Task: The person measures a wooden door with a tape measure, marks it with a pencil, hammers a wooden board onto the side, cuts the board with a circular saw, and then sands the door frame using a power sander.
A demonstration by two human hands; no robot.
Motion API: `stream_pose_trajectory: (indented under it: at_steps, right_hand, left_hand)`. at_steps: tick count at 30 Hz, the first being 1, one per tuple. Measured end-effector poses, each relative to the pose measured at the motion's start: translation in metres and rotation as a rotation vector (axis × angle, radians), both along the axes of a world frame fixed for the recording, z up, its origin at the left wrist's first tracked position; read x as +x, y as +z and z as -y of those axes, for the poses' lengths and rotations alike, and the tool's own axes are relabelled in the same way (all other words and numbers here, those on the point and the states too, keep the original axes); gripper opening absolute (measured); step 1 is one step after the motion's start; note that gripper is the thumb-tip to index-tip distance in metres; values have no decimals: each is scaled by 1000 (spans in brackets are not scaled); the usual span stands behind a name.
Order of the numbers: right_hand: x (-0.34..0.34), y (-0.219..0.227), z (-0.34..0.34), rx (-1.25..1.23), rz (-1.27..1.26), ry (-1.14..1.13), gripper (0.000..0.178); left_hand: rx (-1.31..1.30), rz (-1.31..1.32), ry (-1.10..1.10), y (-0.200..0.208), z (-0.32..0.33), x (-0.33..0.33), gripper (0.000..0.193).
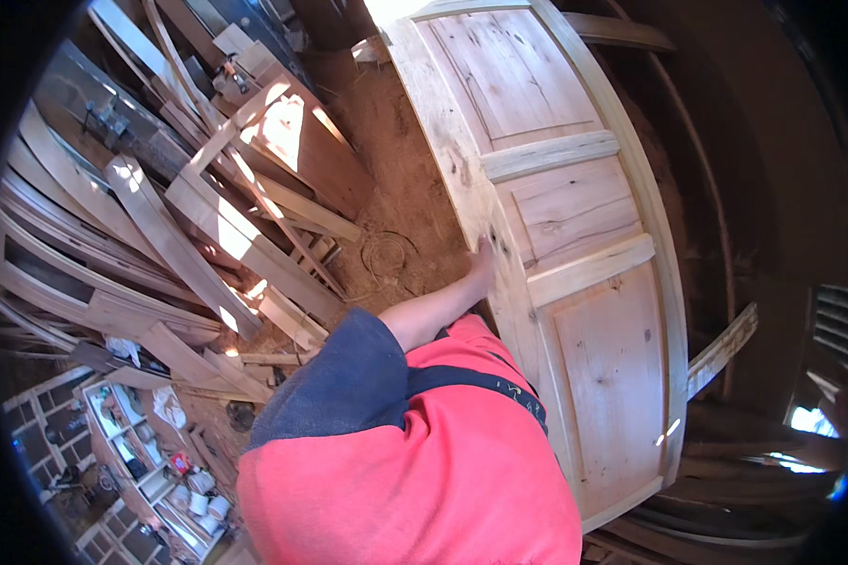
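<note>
A pale wooden panelled door lies at a slant in front of me and to my right, with three recessed panels framed by rails and stiles. My left hand is at the near long edge of this door, beside its middle panel. Its thumb side lies against the stile and the hand looks closed on the edge, though most fingers are hidden. The bare forearm comes out of a dark blue sleeve. My red shirt fills the lower middle. No part of my right hand shows.
Boards and curved wooden pieces are piled on the left. Sawdust covers the brown floor between pile and door. At lower left, a shelf rack holds containers. A rough timber juts out beyond the door's right edge.
</note>
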State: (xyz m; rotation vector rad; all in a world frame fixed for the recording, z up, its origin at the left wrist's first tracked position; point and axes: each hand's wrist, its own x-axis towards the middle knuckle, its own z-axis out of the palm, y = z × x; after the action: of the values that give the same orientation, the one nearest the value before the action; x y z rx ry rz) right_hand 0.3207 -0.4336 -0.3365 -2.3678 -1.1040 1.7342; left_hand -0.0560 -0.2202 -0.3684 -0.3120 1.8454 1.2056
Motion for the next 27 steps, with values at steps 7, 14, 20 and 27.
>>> stream_pose_trajectory:
  at_steps: [7, 14, 20, 27]
  right_hand:
    - [17, 29, -32, -64, 41, 164, 40]
    - [42, 59, -35, -150, 157, 290, 41]
    - [53, 77, -63, -176, 209, 488, 42]
    - [33, 81, -130, 21, 230, 634, 44]
  left_hand:
    - [-149, 1, 111, -29, -16, 3, 93]
    - [35, 117, 14, -16, -13, 3, 106]
    - [-7, -143, -127, -33, 5, 8, 85]
    - [212, -404, -320, -54, 144, -31, 60]
